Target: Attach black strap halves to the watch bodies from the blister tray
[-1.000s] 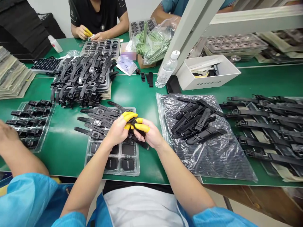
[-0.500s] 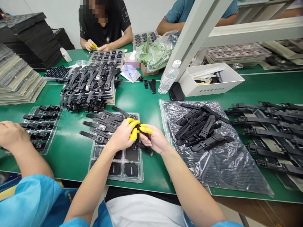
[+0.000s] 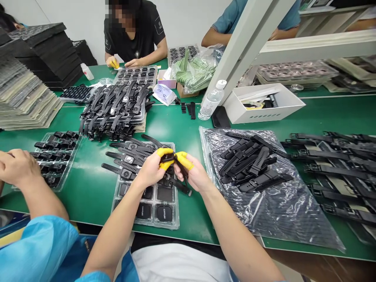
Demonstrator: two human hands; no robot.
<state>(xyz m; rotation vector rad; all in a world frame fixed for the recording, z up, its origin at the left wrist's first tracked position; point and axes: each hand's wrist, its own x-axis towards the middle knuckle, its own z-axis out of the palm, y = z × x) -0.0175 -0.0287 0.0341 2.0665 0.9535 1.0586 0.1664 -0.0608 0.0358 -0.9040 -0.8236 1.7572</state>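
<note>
The left hand, with yellow covers on its thumb and finger, pinches a small, dark, rounded watch body between their tips. The right hand, also with yellow on its fingertips, closes narrowly on a slim black strap that hangs down by its palm. The two hands meet fingertip to fingertip, with the watch body and the strap's upper end between them, above the right side of a clear plastic compartment tray.

On the far part of that tray lie black watches with long perforated straps, fanned out past its left edge; the near compartments hold black square pieces. To the right, a loose heap of black straps rests on a large clear plastic bag with dark striped contents, and more black straps with metal buckles lie in rows beyond it.

Farther back on the green tabletop stand a clear bottle with a white cap and an open white box, with a flat black phone between them. At left, a co-worker's bare hand is beside a clear tray of small black watches.
</note>
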